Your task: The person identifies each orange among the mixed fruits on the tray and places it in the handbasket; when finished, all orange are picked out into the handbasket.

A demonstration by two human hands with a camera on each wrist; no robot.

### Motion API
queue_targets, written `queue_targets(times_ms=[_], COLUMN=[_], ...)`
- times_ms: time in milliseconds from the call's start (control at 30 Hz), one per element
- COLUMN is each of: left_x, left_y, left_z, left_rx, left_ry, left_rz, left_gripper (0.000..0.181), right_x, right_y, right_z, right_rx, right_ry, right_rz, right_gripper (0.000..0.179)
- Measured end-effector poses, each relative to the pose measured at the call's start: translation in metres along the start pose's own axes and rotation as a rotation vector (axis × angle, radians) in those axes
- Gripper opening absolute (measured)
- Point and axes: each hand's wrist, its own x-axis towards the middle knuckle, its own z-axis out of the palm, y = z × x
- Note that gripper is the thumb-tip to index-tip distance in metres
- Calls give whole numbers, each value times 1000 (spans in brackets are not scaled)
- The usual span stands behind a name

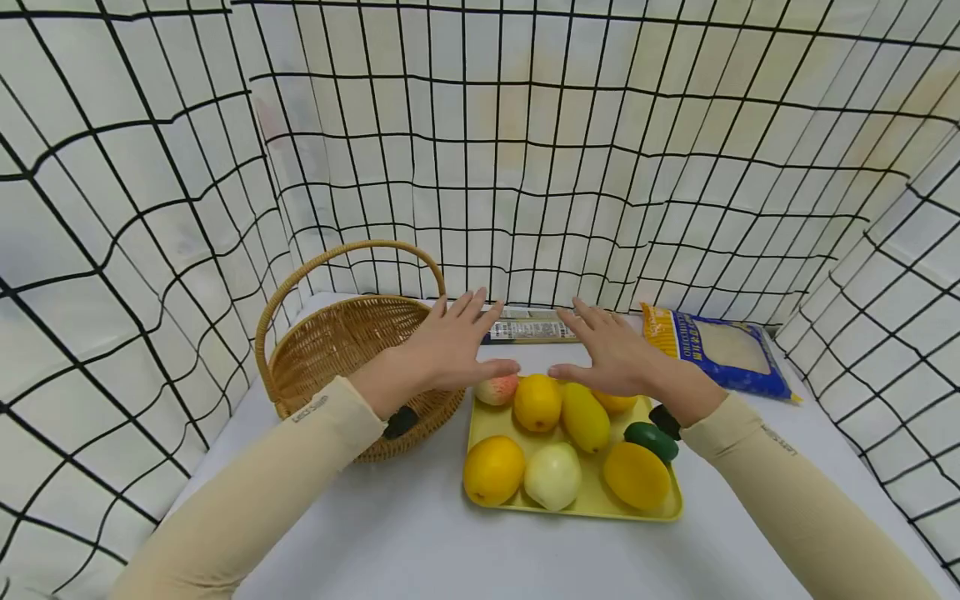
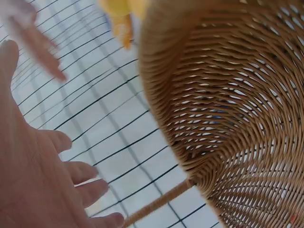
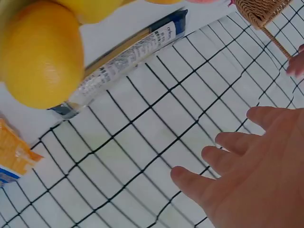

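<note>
My left hand (image 1: pixel 442 346), fingers spread and straight, hovers by the right side of a wicker basket (image 1: pixel 322 346) with a tall handle. My right hand (image 1: pixel 618 354) is likewise outstretched, above the back of a yellow tray (image 1: pixel 592 477). Neither hand holds anything. On the tray lie a peach (image 1: pixel 495 390), several orange-yellow fruits, among them an orange (image 1: pixel 537 403), a long yellow fruit (image 1: pixel 585 418), a pale green round piece (image 1: pixel 552 477) and a dark green one (image 1: pixel 651 442). In the left wrist view, the basket's woven inside (image 2: pixel 237 104) shows beside the left palm (image 2: pixel 33 180).
Behind the hands lies a long clear packet (image 1: pixel 532 329) with a printed label. A blue and orange pasta bag (image 1: pixel 723 350) sits at the back right. Black wire grid (image 1: pixel 525 150) over white cloth encloses the white table (image 1: pixel 390 533) at the back and sides.
</note>
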Motion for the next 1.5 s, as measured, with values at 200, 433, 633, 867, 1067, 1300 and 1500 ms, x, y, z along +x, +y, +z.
queue_targets(times_ms=[200,433,633,867,1067,1300,1500], left_x=[-39,-80,-111,-137,-137,-132,-128], left_y=[-15,-35,-59,-77,-110,-120,-123], left_z=[-14,-12,-4,12,65,96,105], left_rx=[-110,-296,-549,-804,-1022,-1084,-1264], left_ry=[142,679,1378,1681,1241,1176,1291], left_rz=[-40,5,51,-316,-502,-506,-424], left_gripper=[90,41,18,27,33,49,55], right_x=[-18,-32,-35,-35,-34,-30,-34], right_y=[32,80,102,108,109,107,107], right_z=[13,53,79,90,97,105,101], right_rx=[105,327,509,642,656,583,579], right_ry=[60,91,71,49,-2,-7,32], right_rz=[57,163,193,120,134,163,229], right_gripper=[78,69,76,73,85,96,95])
